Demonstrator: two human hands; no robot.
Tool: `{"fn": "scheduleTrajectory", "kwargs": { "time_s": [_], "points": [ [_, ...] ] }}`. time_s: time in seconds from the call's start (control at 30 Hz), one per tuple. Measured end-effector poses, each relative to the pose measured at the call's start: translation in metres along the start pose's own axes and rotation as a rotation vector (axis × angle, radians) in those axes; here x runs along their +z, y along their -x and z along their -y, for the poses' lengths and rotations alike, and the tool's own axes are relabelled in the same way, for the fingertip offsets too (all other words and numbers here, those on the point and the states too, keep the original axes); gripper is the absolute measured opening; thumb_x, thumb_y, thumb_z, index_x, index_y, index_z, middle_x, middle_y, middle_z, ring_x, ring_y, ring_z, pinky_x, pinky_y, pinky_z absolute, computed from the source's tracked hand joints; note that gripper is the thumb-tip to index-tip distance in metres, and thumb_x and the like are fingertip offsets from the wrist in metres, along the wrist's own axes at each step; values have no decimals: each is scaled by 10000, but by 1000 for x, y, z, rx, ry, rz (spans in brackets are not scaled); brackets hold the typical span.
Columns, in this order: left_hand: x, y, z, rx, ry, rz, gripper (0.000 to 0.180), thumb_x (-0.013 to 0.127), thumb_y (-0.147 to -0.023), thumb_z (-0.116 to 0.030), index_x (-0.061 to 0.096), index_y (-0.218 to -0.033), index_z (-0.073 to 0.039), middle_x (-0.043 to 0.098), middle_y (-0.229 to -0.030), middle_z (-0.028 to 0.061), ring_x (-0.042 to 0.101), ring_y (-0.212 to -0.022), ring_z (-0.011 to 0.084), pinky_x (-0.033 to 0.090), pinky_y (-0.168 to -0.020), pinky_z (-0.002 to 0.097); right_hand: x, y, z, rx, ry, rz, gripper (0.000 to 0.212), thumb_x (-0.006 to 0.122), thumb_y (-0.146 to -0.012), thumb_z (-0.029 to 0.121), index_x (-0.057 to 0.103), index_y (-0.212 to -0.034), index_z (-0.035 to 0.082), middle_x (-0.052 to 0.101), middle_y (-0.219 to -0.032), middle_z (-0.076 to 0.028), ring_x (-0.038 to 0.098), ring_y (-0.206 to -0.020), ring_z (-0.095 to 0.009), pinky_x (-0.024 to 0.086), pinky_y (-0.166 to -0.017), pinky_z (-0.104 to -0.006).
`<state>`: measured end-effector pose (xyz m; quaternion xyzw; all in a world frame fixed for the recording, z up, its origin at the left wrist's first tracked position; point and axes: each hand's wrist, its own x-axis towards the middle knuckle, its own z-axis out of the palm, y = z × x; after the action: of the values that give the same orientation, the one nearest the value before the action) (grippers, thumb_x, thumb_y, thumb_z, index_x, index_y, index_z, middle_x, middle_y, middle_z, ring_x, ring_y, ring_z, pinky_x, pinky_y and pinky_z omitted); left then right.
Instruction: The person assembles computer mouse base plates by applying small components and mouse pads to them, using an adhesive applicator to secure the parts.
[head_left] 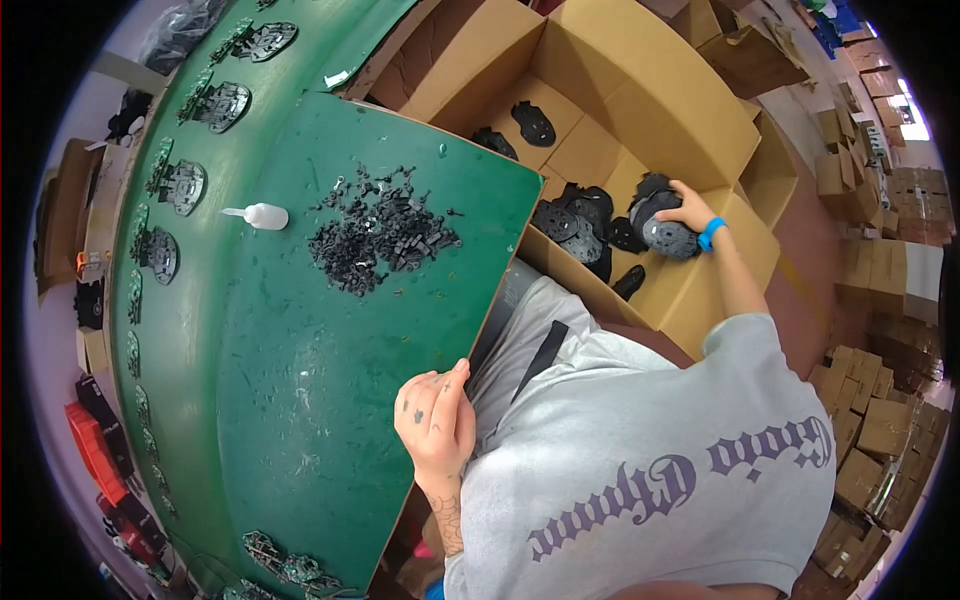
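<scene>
The right hand [688,212] grips rounded black plastic shells [670,238] inside an open corrugated cardboard box [665,95]; their exact count is hard to make out. The left hand [434,425] curls loosely at the edge of the scuffed, smooth green desk [340,370], and whether it holds anything cannot be told. Small black parts [370,245] lie heaped beside a white bottle [266,216].

Bright light, soft sheen on green tabletop [330,350], blown-out patch [910,115] upper right, fisheye-bent edges, black corners
</scene>
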<state>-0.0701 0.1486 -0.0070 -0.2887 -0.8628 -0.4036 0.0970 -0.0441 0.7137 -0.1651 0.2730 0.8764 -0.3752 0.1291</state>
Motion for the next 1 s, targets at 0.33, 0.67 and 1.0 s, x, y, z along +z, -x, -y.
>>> {"fn": "scheduleTrajectory", "kwargs": {
  "time_s": [0.33,0.67,1.0],
  "points": [
    [-28,12,-7,-232,298,-360,349,568,-867,-20,599,-1206,54,672,-1020,175,640,-921,266,510,-841,379,42,108,282,-522,-1061,334,1026,863,-638,308,313,-1446,-4,596,-1185,-141,621,-1101,-273,520,-958,-393],
    [-83,97,-1,-675,421,-1079,437,589,-924,14,472,-1342,72,568,-1267,128,562,-1157,188,436,-998,313,268,202,514,-616,-448,1349,967,880,-687,283,372,-1437,-56,508,-1353,-222,492,-1260,-282,381,-1073,-347],
    [-126,151,6,-806,-915,-862,416,632,-812,37,646,-1221,-37,669,-1077,109,591,-1027,287,460,-928,395,313,204,531,-1289,-152,827,461,773,-764,223,611,-1141,15,653,-1095,-156,646,-996,-286,502,-893,-371]
  ]
}}
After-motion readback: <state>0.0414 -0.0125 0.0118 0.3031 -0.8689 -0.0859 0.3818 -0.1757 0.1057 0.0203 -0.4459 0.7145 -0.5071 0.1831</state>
